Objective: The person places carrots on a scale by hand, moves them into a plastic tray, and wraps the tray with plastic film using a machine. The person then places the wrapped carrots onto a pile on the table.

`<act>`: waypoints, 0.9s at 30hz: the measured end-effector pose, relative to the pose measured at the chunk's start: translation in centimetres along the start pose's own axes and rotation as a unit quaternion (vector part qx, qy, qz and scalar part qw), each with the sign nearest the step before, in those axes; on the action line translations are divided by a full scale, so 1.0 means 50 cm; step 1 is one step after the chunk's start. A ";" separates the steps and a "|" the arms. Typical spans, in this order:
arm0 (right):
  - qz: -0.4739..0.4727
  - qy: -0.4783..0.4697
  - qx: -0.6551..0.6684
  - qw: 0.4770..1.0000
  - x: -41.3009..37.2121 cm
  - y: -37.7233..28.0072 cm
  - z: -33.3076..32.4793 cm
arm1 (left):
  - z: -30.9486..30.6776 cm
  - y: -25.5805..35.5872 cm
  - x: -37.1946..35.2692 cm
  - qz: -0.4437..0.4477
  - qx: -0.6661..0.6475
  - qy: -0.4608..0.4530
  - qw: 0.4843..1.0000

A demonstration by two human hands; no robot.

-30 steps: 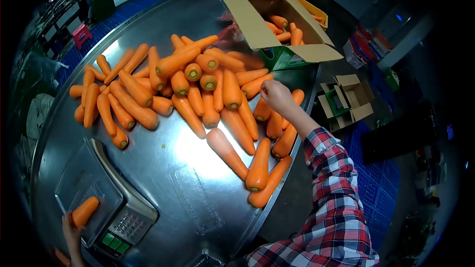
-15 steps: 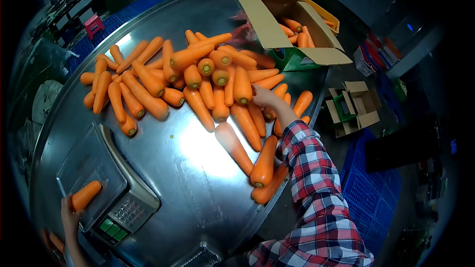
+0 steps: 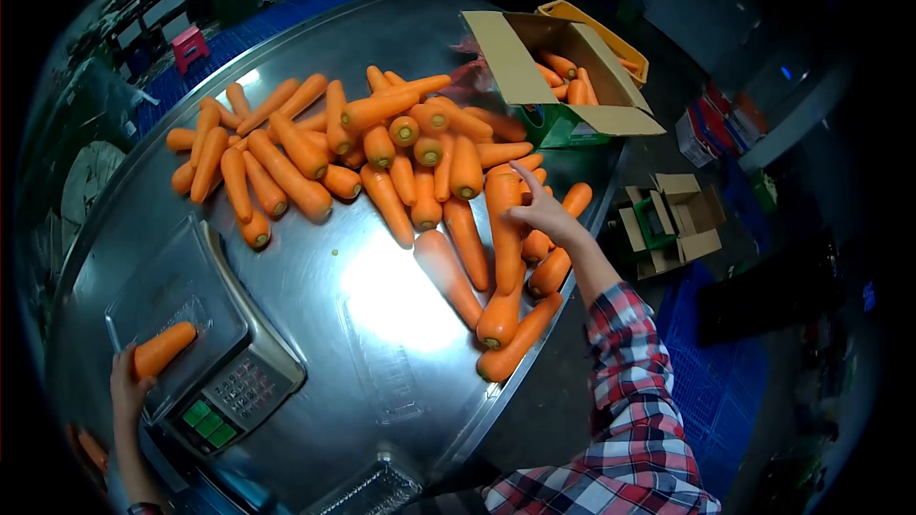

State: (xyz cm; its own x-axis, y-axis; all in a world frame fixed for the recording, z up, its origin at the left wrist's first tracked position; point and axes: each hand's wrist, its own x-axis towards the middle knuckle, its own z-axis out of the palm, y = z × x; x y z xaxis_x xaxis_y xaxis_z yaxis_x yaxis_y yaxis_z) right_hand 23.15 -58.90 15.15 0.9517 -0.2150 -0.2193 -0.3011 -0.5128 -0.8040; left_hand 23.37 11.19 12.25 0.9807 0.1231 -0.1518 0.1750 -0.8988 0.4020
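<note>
Many orange carrots (image 3: 296, 186) lie heaped across the metal table. My right hand (image 3: 546, 210) is at the right side of the heap, thumb and fingers apart around the thick end of an upright-lying carrot (image 3: 503, 229); whether it grips is unclear. At the lower left, my left hand (image 3: 129, 386) is closed on the end of a single carrot (image 3: 164, 350), which lies over the clear tray of a weighing scale (image 3: 250, 386). More carrots lie below my right hand by the table edge.
An open cardboard box (image 3: 611, 120) with carrots stands at the table's far right, beside a yellow crate (image 3: 572, 10). On the floor are another open box (image 3: 701, 215), a pink stool (image 3: 189, 46) and blue pallets (image 3: 706, 362). A clear plastic tray (image 3: 367, 491) sits at the near edge.
My right hand has shifted slightly, its fingers spreading, and a carrot now lies under it, pointing toward the near edge. The view has moved a little. My left hand stays at its carrot.
</note>
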 end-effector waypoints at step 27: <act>-0.077 0.095 0.456 0.881 -0.044 -0.373 0.719 | -0.042 -0.031 0.080 0.206 0.039 -0.185 0.960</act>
State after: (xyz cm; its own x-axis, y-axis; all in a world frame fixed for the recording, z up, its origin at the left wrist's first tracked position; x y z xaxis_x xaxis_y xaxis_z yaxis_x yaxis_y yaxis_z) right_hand 28.83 -18.97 10.74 0.9236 -0.3810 -0.0422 0.0870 0.3156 -0.9449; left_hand 27.21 13.96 12.90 0.8649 -0.3940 -0.3110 -0.2417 -0.8699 0.4300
